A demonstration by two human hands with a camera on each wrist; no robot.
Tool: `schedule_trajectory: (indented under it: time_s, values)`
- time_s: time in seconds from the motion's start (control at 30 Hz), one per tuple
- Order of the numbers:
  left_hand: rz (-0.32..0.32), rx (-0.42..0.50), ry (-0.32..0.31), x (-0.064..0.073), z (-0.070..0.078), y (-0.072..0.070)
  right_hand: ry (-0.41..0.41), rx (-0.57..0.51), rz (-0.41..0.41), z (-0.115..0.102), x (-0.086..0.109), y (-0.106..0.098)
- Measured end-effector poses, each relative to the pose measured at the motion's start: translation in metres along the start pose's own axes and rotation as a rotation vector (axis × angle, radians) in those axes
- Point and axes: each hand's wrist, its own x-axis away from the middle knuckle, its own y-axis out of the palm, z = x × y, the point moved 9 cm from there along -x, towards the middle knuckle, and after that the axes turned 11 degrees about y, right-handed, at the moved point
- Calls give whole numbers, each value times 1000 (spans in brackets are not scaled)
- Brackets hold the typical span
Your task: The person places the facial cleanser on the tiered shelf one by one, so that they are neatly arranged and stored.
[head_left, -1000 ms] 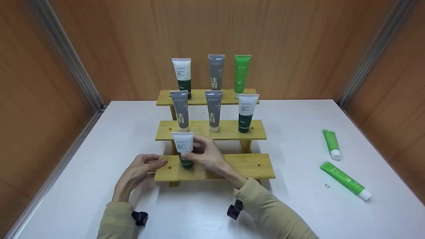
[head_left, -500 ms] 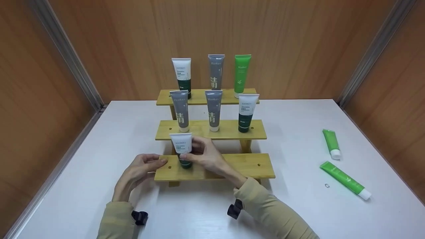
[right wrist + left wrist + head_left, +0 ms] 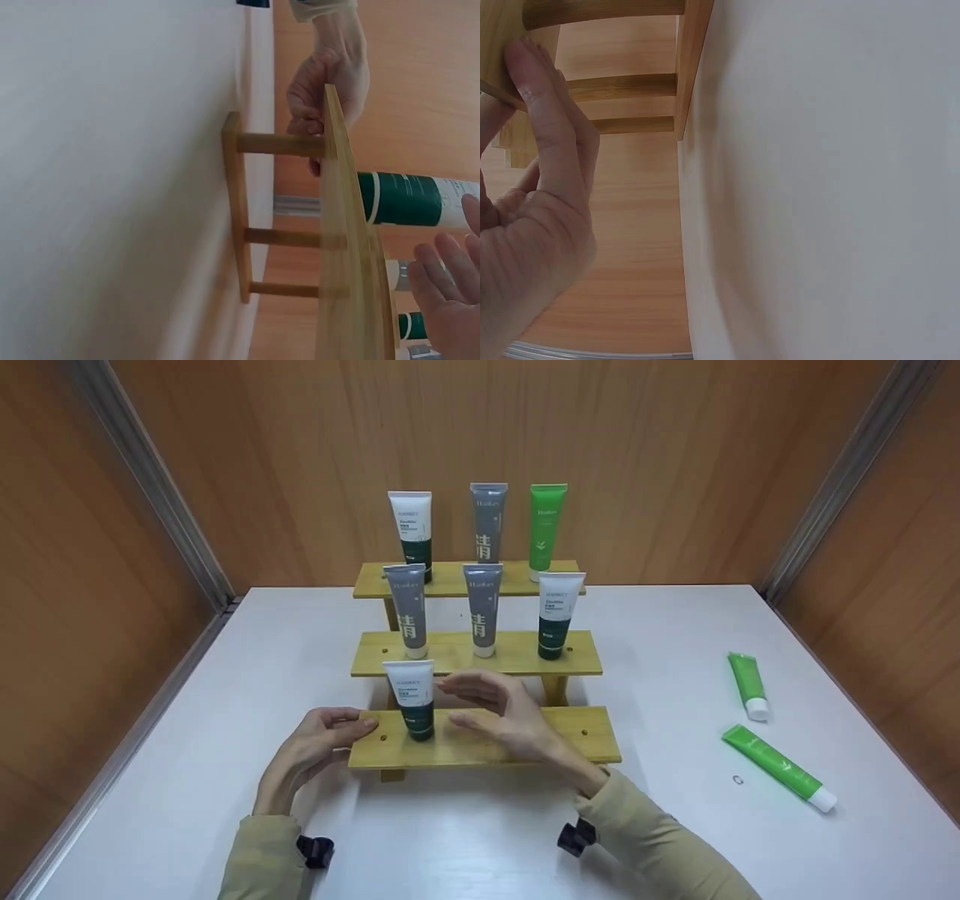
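Observation:
A white-and-dark-green tube [image 3: 412, 701] stands cap down near the left end of the lowest step of a three-tier wooden display stand [image 3: 517, 742]. Just right of it, my right hand [image 3: 514, 716] is apart from the tube, its fingers extended and holding nothing. My left hand [image 3: 315, 742] pinches the left end of that lowest step. In the left wrist view the fingers of my left hand [image 3: 551, 165] lie under the board's edge. The right wrist view has the tube [image 3: 409, 199] upright on the board, with my right hand [image 3: 450, 285] beside it.
On the middle step stand two grey tubes [image 3: 484, 607] and a white-and-green tube [image 3: 556, 615]. The top step bears a white-and-green tube [image 3: 412, 532], a grey tube [image 3: 489, 521] and a green tube [image 3: 546, 529]. Two green tubes [image 3: 780, 767] lie on the white table [image 3: 675, 660] at right, near a small ring [image 3: 738, 780].
My right hand has let go of the white-and-green tube and drawn back to the right, its fingers spreading. The tube shifted slightly left before release. My left hand has stayed in place.

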Motion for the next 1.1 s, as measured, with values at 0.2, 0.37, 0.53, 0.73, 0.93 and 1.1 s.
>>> schedule_trajectory:
  time_s: [0.2, 0.37, 0.53, 0.73, 0.93, 1.1]
  values:
    - [2, -22, -2, -1, -1, 1, -72, 110, 27, -6, 37, -41]
    - [5, -30, -7, -1, -2, 0, -146, 226, 63, -4, 73, -88]
    - [3, -31, -9, -1, -2, 0, -77, 321, 110, 11, 107, -144]
    - [-4, -17, 0, 0, 0, -1, 87, 401, 153, 45, 145, -214]
    - [-27, -11, 17, 1, 0, 1, 167, 437, 169, 80, 179, -269]
    - [-8, -24, 11, 1, 1, 0, 231, 494, 198, 101, 203, -302]
